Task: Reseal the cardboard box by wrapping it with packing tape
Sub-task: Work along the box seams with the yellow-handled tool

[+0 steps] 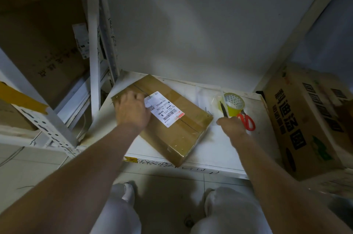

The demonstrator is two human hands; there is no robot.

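The cardboard box [168,119] lies flat and askew on the white shelf [219,149]. The left hand [132,111] presses on it, fingers relaxed. The right hand [232,125] clasps the orange scissors [246,121], just beside the tape roll [234,103].

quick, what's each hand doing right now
Left hand: open, resting flat on the cardboard box beside its label.
Right hand: fingers curled round the orange-handled scissors, next to the tape roll.
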